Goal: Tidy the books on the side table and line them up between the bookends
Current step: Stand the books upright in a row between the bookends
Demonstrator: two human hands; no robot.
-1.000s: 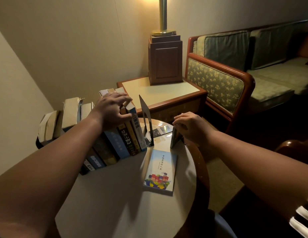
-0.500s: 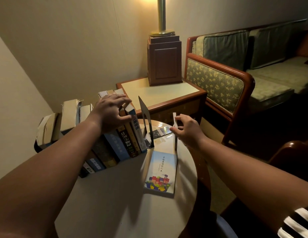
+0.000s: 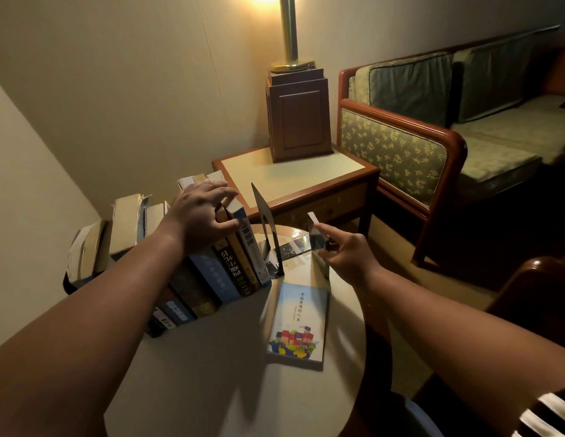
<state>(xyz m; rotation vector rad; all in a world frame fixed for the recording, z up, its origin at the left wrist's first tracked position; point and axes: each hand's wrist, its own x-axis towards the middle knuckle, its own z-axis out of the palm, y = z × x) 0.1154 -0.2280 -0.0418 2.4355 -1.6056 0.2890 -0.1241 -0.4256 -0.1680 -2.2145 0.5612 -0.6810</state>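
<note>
While left hand (image 3: 200,219) grips books (image 3: 211,279), right hand (image 3: 347,250) holds thin book (image 3: 315,236).

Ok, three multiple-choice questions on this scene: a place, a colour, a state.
1. Where is the picture-cover book? A on the floor; B flat on the round table; C held in the air.
2. What colour is the upright bookend? A white; B red; C black.
3. What is the right hand doing? A pinching a thin book; B resting flat; C clenched empty.
Key: B, it lies cover-up; C, the plate looks black; A, fingertips hold it on edge.
</note>
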